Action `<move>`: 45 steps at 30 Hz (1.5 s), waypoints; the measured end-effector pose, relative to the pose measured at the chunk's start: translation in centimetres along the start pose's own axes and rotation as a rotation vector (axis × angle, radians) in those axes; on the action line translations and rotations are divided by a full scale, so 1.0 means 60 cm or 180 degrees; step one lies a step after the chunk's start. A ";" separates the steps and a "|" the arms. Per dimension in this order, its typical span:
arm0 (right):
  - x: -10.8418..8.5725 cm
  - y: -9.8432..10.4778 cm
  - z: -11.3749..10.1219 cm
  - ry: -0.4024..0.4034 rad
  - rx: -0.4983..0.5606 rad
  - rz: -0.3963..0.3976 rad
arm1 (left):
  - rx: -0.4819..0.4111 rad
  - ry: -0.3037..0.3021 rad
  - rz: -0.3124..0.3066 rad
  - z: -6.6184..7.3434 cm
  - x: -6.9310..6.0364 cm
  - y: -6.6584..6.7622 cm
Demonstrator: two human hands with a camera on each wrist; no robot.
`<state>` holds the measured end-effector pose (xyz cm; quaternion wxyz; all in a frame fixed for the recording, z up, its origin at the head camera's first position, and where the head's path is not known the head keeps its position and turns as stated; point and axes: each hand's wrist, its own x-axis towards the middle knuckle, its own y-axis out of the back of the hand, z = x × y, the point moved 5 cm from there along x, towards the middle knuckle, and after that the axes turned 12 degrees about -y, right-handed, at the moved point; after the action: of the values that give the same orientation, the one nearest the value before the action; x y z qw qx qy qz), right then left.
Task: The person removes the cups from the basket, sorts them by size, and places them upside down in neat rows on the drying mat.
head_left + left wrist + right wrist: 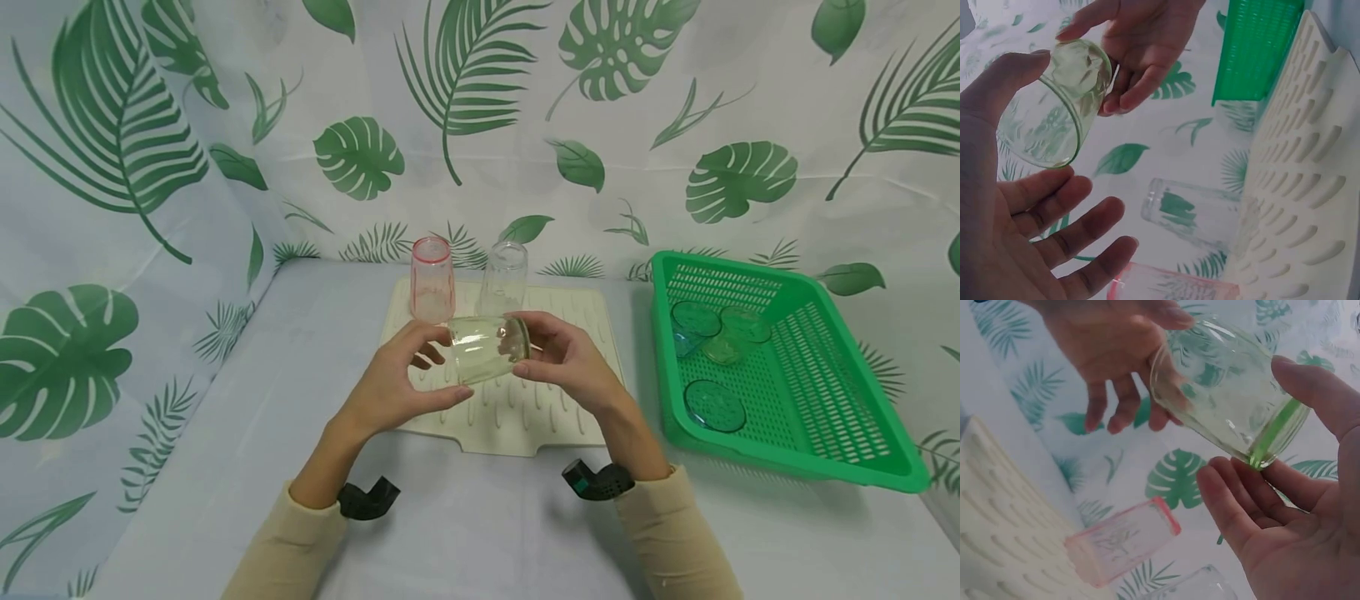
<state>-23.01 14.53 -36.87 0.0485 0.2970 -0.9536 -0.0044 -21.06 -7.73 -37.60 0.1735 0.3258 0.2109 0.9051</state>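
A yellow-green clear drinking glass [486, 350] lies on its side in the air between both hands, above a cream drying mat [510, 429]. At its open rim, my left hand [397, 375] holds it between thumb and index finger, the other fingers spread away. My right hand [564, 354] grips the thick base end with thumb and fingers. Behind them, a pink-tinted glass [432, 283] and a clear glass [506, 279] stand upside down on the mat. The left wrist view shows the held glass [1054, 112] with its mouth toward the left palm.
To the right stands a green plastic basket [795, 454] with several glass pieces, among them a dark-rimmed one [715, 406] near its front left. A leaf-printed cloth [510, 150] rises behind the pale tabletop [450, 533].
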 end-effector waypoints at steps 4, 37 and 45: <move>0.000 -0.001 -0.005 0.0196 0.0139 0.0031 | 0.0039 0.0056 -0.0098 0.000 0.000 -0.003; 0.011 -0.003 0.014 0.0052 -0.1247 0.0935 | 0.0970 0.1318 -0.0396 -0.113 -0.142 0.016; 0.020 -0.010 0.029 -0.0127 -0.1602 0.1229 | 0.0970 0.1365 -0.0399 -0.126 -0.159 0.014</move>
<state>-23.84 13.34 -38.54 0.1017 0.0890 -0.9621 -0.2368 -19.27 -14.78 -47.41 0.1295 0.1353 0.3965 0.8987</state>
